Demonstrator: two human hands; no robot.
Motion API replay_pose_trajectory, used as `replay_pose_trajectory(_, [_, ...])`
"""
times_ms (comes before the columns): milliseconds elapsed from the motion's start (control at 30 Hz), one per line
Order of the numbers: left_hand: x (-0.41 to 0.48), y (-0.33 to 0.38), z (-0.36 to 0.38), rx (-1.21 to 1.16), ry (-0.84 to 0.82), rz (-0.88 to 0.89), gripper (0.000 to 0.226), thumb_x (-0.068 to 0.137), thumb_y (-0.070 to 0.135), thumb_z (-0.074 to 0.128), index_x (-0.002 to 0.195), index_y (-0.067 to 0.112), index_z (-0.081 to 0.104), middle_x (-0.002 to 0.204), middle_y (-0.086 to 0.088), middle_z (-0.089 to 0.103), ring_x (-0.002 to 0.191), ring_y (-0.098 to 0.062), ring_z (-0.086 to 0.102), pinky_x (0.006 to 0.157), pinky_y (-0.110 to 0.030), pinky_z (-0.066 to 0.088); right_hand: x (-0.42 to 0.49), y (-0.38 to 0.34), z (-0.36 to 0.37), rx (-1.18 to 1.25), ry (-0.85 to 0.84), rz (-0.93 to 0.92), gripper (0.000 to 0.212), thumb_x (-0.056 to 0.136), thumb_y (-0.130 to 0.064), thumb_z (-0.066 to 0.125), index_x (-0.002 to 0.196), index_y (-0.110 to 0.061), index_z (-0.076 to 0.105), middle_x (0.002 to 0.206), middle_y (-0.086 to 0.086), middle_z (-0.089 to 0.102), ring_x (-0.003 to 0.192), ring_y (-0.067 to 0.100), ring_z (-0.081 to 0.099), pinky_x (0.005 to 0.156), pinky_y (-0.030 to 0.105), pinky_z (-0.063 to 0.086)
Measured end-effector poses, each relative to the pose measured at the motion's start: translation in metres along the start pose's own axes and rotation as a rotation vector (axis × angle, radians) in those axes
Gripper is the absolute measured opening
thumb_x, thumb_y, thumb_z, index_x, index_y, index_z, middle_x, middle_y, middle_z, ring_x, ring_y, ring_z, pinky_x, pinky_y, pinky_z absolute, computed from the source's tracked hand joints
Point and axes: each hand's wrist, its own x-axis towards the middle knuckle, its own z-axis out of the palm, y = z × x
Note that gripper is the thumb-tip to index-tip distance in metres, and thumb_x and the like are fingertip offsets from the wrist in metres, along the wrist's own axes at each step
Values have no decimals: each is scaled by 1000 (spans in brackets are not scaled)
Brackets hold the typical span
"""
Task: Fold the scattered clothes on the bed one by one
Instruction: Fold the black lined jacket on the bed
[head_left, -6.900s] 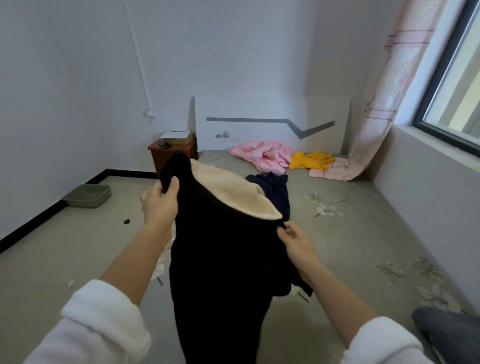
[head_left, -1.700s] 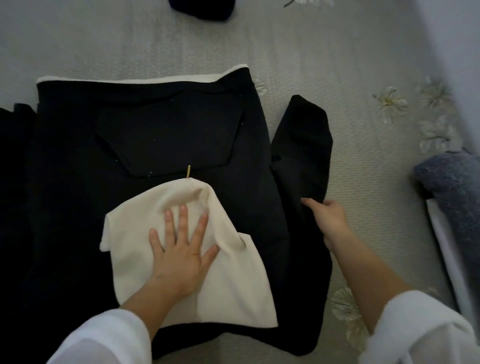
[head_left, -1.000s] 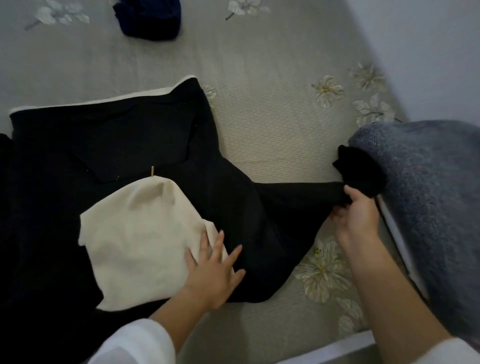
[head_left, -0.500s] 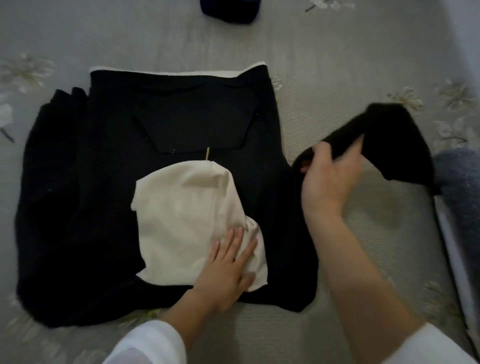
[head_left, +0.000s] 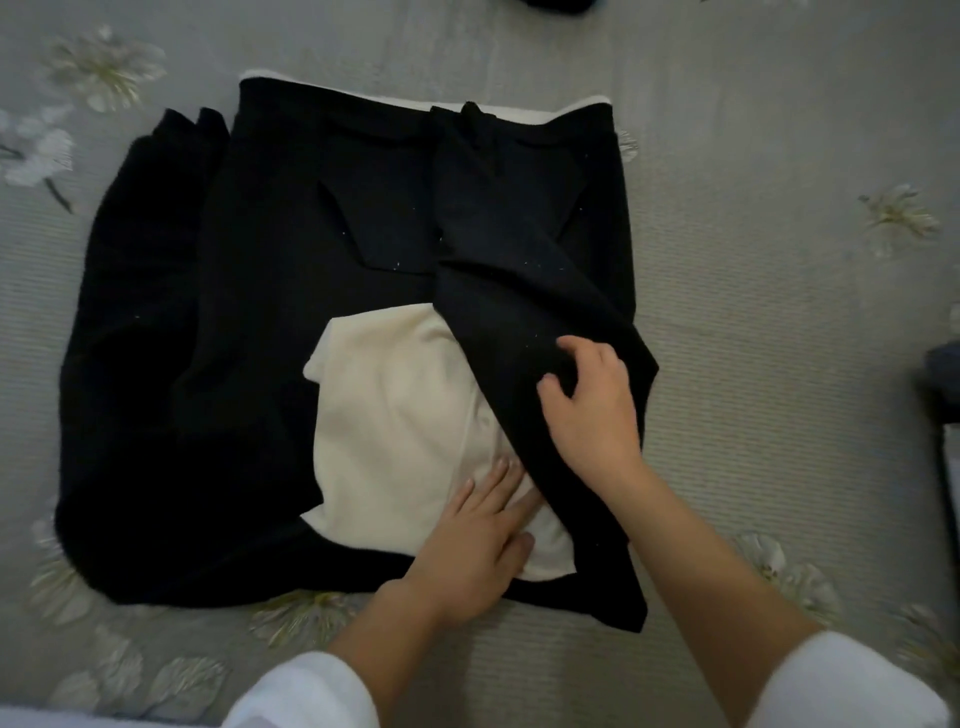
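A black hoodie (head_left: 291, 291) with cream lining lies flat on the grey flowered bed sheet (head_left: 779, 312). Its cream hood (head_left: 400, 415) is folded down over the back. The right sleeve (head_left: 509, 249) lies folded diagonally across the body, its cuff near the far hem. My left hand (head_left: 478, 540) presses flat on the hood's near right corner, fingers straight. My right hand (head_left: 592, 400) rests on the folded sleeve near the shoulder, its fingers curled and bunching the black cloth. The left sleeve (head_left: 140, 234) lies spread out at the left.
A dark garment (head_left: 556, 4) peeks in at the top edge. A dark grey object (head_left: 945, 374) sits at the right edge. The flowered sheet stretches out on all sides of the hoodie.
My right hand has carried the right sleeve from out at the right across onto the hoodie's body and laid it down. My left hand has stayed pressed on the hood.
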Motion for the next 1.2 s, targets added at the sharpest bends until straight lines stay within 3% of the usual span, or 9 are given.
replay_pose_trajectory(100, [4,0,-6,-211,38,8,59,98,9,36,147,39,26,157,16,5,143,4,-8,113,-17,-8,3,10,6,-100,-181,32,53,91,-42,57,137,-21,45,137,-1,42,129,17,35,108,38,33])
replay_pose_trajectory(167, [8,4,-22,-578,92,-77,60,90,-10,35,136,25,51,147,6,41,137,2,29,116,-16,12,-1,14,9,-74,-230,10,58,86,-48,61,137,-24,45,136,-5,39,130,15,32,109,38,28])
replay_pose_trajectory(267, [16,-2,-63,-1045,296,-396,48,87,-16,34,121,6,60,104,-5,70,90,-10,68,89,-21,52,-5,19,8,-9,-227,-36,59,82,-48,65,134,-28,46,132,-10,38,126,10,31,108,36,27])
replay_pose_trajectory(433, [42,-15,-115,-1332,421,-525,39,95,6,37,131,6,51,117,-8,66,104,-18,66,91,-31,50,0,25,13,-221,-221,-78,53,97,-46,40,148,-37,28,158,-7,15,146,15,3,116,43,7])
replay_pose_trajectory(567, [72,-4,-134,-1457,320,-547,37,95,25,47,128,7,53,122,-10,62,105,-19,61,92,-32,48,5,34,19,-265,-425,-25,68,94,-61,32,151,-39,3,161,-7,-6,146,20,-19,117,48,-9])
replay_pose_trajectory(700, [95,12,-148,-1494,189,-525,38,92,31,52,119,5,60,116,-13,68,107,-23,65,90,-33,51,8,29,15,-102,-458,-4,90,85,-64,48,151,-38,-7,161,-5,1,147,26,-14,116,51,-6])
replay_pose_trajectory(833, [116,31,-159,-1435,213,-532,35,88,29,60,116,8,61,107,-10,67,101,-22,64,86,-34,54,8,35,12,95,-238,13,54,97,-27,39,150,-28,27,152,4,36,148,24,10,119,50,15])
replay_pose_trajectory(933, [133,35,-166,-1607,353,-464,36,87,25,62,120,10,62,112,-11,68,103,-25,65,85,-38,55,-2,38,10,168,-156,49,50,99,-21,37,148,-30,32,148,10,41,145,17,20,119,42,18])
replay_pose_trajectory(1200, [166,46,-207,-1833,587,-255,29,88,11,62,116,5,62,106,-19,68,100,-34,66,88,-49,54,-10,54,24,-39,-225,-91,65,80,-50,8,146,-44,10,154,-7,32,147,13,11,119,33,-1])
